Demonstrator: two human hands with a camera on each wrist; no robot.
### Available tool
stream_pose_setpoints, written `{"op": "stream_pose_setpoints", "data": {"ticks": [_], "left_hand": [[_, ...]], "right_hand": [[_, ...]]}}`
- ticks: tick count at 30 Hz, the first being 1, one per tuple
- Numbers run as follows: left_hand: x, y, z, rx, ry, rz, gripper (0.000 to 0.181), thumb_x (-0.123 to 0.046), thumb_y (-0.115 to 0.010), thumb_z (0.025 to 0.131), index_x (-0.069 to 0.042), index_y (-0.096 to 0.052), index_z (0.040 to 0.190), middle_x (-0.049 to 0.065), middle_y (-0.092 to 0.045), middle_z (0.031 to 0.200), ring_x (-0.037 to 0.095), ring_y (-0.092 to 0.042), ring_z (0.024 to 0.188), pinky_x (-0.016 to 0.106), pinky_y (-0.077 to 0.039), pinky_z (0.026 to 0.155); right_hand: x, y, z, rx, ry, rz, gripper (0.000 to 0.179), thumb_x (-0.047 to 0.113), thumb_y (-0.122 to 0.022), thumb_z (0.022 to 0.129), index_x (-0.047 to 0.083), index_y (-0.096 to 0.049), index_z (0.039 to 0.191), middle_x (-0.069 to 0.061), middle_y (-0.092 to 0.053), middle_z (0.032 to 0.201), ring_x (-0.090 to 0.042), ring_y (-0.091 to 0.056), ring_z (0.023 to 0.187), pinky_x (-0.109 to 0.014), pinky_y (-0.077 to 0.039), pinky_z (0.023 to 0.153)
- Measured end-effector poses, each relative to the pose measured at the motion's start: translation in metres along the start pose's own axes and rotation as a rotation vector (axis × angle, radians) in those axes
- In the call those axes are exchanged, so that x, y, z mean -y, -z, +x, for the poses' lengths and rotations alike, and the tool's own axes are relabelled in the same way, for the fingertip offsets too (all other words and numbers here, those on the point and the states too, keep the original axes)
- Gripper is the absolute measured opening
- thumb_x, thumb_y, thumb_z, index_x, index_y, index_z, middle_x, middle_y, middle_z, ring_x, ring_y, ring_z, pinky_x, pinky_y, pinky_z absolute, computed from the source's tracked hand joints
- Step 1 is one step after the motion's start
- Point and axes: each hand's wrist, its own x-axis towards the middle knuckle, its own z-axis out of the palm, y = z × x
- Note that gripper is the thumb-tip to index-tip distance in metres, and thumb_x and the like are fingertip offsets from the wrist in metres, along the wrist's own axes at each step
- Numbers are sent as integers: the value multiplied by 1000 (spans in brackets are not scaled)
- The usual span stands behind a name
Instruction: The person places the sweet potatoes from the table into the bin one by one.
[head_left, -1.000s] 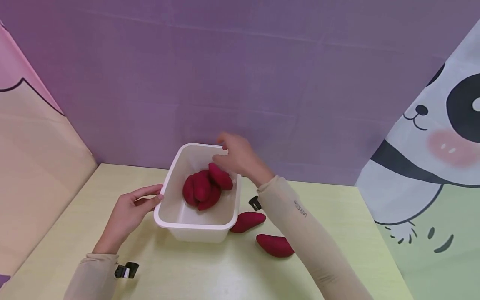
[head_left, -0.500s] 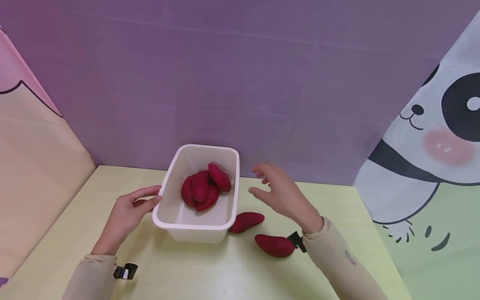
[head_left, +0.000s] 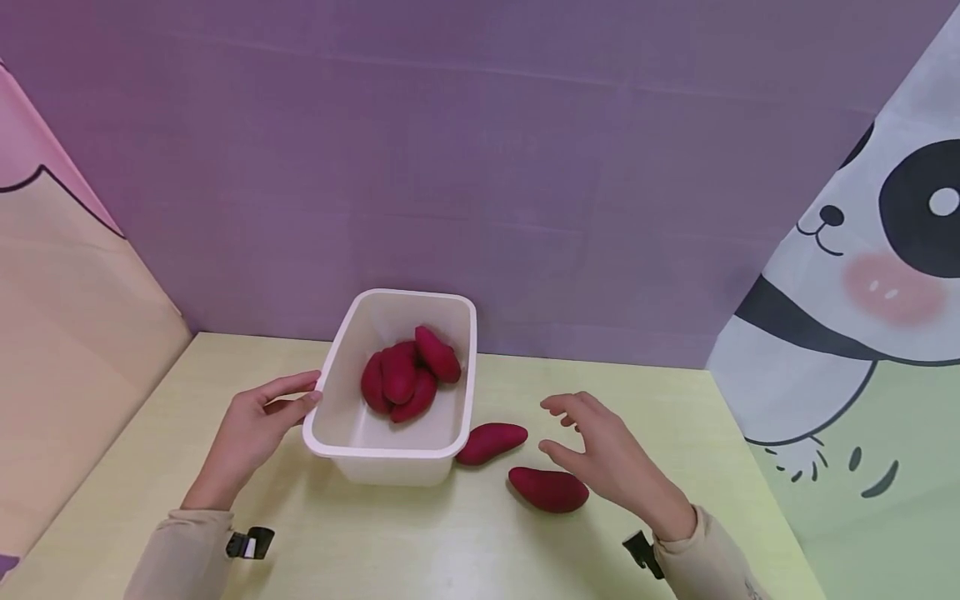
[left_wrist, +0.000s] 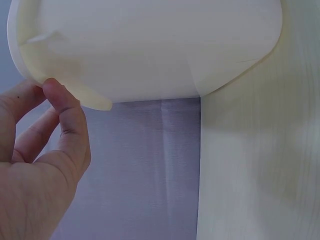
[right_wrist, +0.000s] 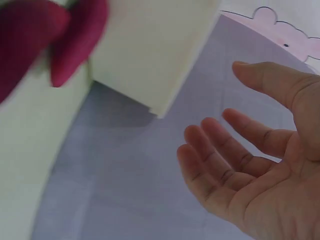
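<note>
A white plastic bin (head_left: 396,454) holds several dark red sweet potatoes (head_left: 399,375), heaped toward its middle and back. My left hand (head_left: 253,429) pinches the bin's left rim between thumb and fingers; in the left wrist view the thumb (left_wrist: 62,100) lies against the rim. To the right of the bin, one sweet potato (head_left: 492,442) lies close by its front corner, and a second sweet potato (head_left: 549,489) lies nearer to me. Just above and right of that second one is my right hand (head_left: 611,454), fingers apart and loosely bent, holding nothing.
The pale wooden tabletop (head_left: 360,542) ends at a purple backdrop (head_left: 480,167) close behind the bin. A panda print (head_left: 862,292) covers the right side wall, and a beige and pink panel (head_left: 67,317) stands on the left.
My right hand has moved from over the bin's back right corner, right and toward me, to beside the nearer loose sweet potato. My left hand keeps its place on the rim.
</note>
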Motion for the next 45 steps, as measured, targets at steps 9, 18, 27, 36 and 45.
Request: {"op": "stream_pose_setpoints", "data": {"ticks": [9, 18, 27, 36, 45], "left_hand": [[-2, 0, 0, 0, 6, 5, 50, -34, -72, 95, -7, -63, 137, 10, -68, 122, 10, -71, 88, 22, -54, 74], [0, 1, 0, 3, 10, -2, 51, -33, -72, 95, -6, -62, 137, 10, -68, 120, 14, -72, 90, 24, -55, 74], [1, 0, 0, 5, 1, -7, 50, -32, -71, 96, -6, -62, 137, 13, -67, 120, 16, -72, 91, 24, -55, 74], [0, 0, -1, 5, 8, -8, 50, -32, -71, 96, -6, -62, 137, 13, -67, 120, 16, -72, 90, 24, -55, 74], [-1, 0, -1, 4, 8, -8, 50, -32, -71, 96, -5, -62, 137, 16, -66, 121, 17, -72, 91, 24, -56, 74]], "right_hand": [[-35, -17, -30, 8, 6, 74, 41, 16, -78, 89, 16, -62, 126, 10, -60, 119, -11, -61, 101, -39, -53, 86], [-69, -36, -44, 103, -5, 123, 44, 19, -76, 91, 11, -60, 131, 6, -60, 124, -24, -61, 105, -45, -52, 88], [-94, -48, -52, 131, -31, 190, 48, 22, -77, 91, 8, -57, 132, -10, -62, 125, -30, -63, 104, -42, -54, 84], [-101, -52, -55, 195, -112, 298, 53, 26, -78, 90, 4, -57, 133, -13, -61, 127, -27, -62, 105, -37, -53, 87], [-106, -55, -55, 215, -123, 317, 51, 22, -76, 91, 3, -56, 134, -5, -62, 123, -22, -63, 102, -36, -54, 85]]}}
